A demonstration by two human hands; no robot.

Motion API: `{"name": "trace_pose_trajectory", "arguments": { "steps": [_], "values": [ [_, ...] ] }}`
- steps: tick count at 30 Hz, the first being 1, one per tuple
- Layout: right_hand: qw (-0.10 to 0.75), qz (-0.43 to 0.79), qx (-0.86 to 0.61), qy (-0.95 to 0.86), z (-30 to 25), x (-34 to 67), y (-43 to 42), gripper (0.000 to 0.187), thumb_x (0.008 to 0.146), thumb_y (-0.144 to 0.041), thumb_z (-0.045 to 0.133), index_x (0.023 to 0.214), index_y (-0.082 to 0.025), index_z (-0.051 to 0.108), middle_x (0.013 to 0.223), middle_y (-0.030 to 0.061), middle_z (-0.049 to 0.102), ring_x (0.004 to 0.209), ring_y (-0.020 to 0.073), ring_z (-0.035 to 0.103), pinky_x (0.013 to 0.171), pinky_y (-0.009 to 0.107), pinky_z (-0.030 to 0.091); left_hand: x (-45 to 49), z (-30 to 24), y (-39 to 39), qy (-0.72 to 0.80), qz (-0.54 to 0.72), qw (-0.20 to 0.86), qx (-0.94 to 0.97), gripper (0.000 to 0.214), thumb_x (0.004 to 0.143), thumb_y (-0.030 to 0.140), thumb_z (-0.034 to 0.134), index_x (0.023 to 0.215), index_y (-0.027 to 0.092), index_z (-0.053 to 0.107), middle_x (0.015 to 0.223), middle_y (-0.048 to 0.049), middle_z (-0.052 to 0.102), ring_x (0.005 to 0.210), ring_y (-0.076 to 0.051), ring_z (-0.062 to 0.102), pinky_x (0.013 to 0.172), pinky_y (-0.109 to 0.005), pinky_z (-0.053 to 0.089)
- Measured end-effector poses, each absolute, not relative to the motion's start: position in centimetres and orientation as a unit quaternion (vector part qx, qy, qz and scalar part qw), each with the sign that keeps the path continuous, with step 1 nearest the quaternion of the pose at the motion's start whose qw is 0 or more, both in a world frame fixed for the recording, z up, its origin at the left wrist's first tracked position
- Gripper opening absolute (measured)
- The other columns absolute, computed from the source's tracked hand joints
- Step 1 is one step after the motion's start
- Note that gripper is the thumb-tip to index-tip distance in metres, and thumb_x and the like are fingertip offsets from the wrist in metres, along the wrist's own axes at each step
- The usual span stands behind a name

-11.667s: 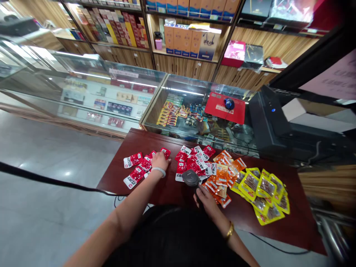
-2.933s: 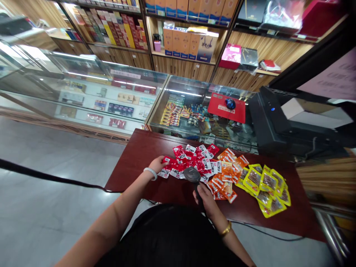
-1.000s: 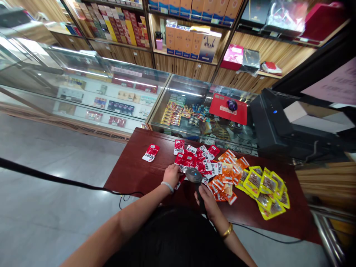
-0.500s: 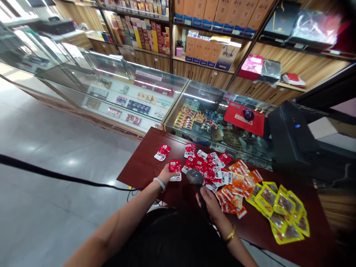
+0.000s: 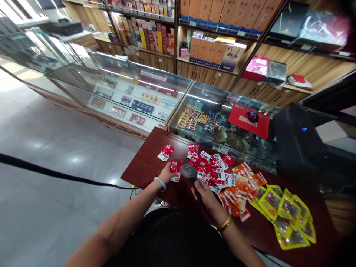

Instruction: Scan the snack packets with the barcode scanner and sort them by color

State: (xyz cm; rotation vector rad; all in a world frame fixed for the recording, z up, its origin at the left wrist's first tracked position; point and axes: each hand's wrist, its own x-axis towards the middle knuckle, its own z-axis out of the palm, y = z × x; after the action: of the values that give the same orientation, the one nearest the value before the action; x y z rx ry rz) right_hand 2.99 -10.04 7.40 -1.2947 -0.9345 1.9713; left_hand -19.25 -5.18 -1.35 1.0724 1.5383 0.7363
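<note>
My left hand (image 5: 167,173), with a white bangle on the wrist, pinches a small red snack packet (image 5: 175,167) just above the dark red table (image 5: 144,165). My right hand (image 5: 204,193) grips a dark handheld barcode scanner (image 5: 188,171), whose head is right beside that packet. A single red packet (image 5: 165,152) lies apart to the left. A heap of red packets (image 5: 213,167) lies to the right of the scanner, then orange packets (image 5: 240,185), then yellow packets (image 5: 289,215).
Glass display counters (image 5: 133,92) with goods stand behind the table. A red mat with a mouse (image 5: 248,119) sits on the glass, and a black machine (image 5: 297,144) stands at the right. A black cable (image 5: 55,174) crosses the grey floor at the left.
My left hand drew one red packet out of the heap to the left. The scanner moved left and forward until its head reached that packet. The camera swung left.
</note>
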Motion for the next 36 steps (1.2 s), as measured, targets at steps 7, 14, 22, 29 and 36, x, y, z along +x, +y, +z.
{"name": "trace_pose_trajectory", "arguments": {
  "steps": [7, 14, 22, 29, 36],
  "values": [
    [0.324, 0.702, -0.512, -0.374, 7.2, 4.9, -11.2, 0.038, 0.084, -0.057, 0.058, 0.091, -0.020, 0.058, 0.057, -0.0049, 0.052, 0.046, 0.0092, 0.042, 0.046, 0.022, 0.032, -22.6, 0.6, 0.1, 0.823, 0.190, 0.255, 0.470, 0.078, 0.070, 0.026, 0.072, 0.139, 0.020, 0.038, 0.134, -0.0142, 0.051, 0.124, -0.028, 0.047, 0.104, -0.039, 0.036],
    [0.350, 0.690, -0.534, -0.342, 6.5, 6.6, -11.7, 0.039, 0.083, -0.059, 0.058, 0.088, -0.020, 0.058, 0.056, -0.0049, 0.052, 0.044, 0.0089, 0.041, 0.044, 0.022, 0.031, -15.9, 0.7, 4.3, 0.777, 0.099, 0.194, 0.590, 0.046, 0.081, 0.050, 0.056, 0.117, 0.021, 0.057, 0.125, -0.0117, 0.055, 0.118, -0.028, 0.046, 0.101, -0.038, 0.034],
    [0.363, 0.682, -0.545, -0.325, 6.1, 7.8, -11.9, 0.037, 0.086, -0.057, 0.055, 0.091, -0.020, 0.058, 0.055, -0.0062, 0.049, 0.044, 0.0086, 0.040, 0.044, 0.021, 0.029, -9.5, -1.0, 7.4, 0.785, -0.007, 0.226, 0.577, 0.051, 0.076, 0.057, 0.059, 0.107, 0.017, 0.058, 0.125, -0.0172, 0.052, 0.119, -0.033, 0.045, 0.095, -0.043, 0.036],
    [0.349, 0.676, -0.554, -0.338, 5.7, 7.8, -11.4, 0.041, 0.084, -0.059, 0.055, 0.093, -0.020, 0.059, 0.056, -0.0055, 0.050, 0.043, 0.0090, 0.040, 0.044, 0.022, 0.030, -10.8, -1.4, 6.7, 0.787, 0.007, 0.264, 0.558, 0.052, 0.075, 0.044, 0.067, 0.113, 0.014, 0.049, 0.105, -0.0171, 0.065, 0.106, -0.029, 0.060, 0.087, -0.038, 0.041],
    [0.333, 0.688, -0.550, -0.337, 5.6, 6.3, -10.6, 0.044, 0.079, -0.062, 0.059, 0.091, -0.020, 0.059, 0.054, -0.0055, 0.051, 0.043, 0.0095, 0.040, 0.044, 0.022, 0.031, -12.3, -1.1, 5.3, 0.778, 0.040, 0.317, 0.541, 0.032, 0.078, 0.043, 0.062, 0.101, 0.021, 0.059, 0.109, -0.0112, 0.065, 0.106, -0.024, 0.059, 0.084, -0.030, 0.042]
  ]
}}
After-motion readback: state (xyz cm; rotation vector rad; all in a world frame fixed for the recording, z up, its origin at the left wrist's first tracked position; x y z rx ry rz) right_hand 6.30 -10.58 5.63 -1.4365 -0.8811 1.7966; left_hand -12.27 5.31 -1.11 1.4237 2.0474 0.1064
